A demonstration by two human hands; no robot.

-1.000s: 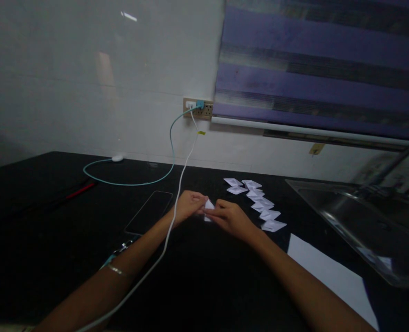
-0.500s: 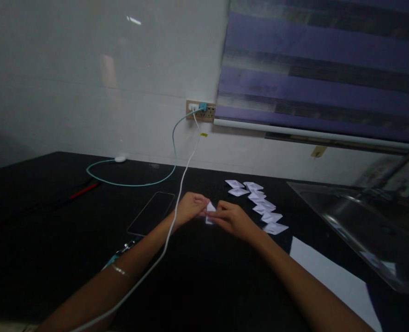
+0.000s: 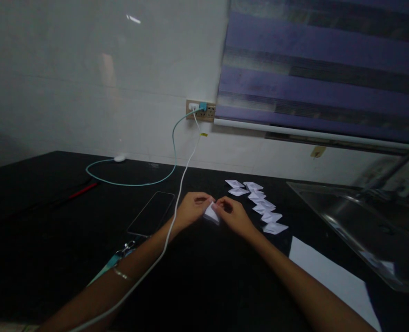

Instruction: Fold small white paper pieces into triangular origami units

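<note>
My left hand (image 3: 190,210) and my right hand (image 3: 234,216) meet over the black counter (image 3: 52,240), both pinching a small folded white paper piece (image 3: 212,214) between their fingertips. The paper is tilted, its point up between the two thumbs. Just right of my right hand lies a row of several folded white paper pieces (image 3: 260,205), running from the wall side toward me. A white cable (image 3: 177,203) crosses over my left forearm.
A dark phone (image 3: 151,213) lies left of my left hand. A teal cable (image 3: 135,182) loops from the wall socket (image 3: 199,109). A red pen (image 3: 81,190) lies far left. A white sheet (image 3: 329,276) lies at the right. A steel sink (image 3: 363,230) sits beyond.
Both hands have shifted their hold on the paper piece, which now tilts lower between the fingertips. The view has drifted slightly.
</note>
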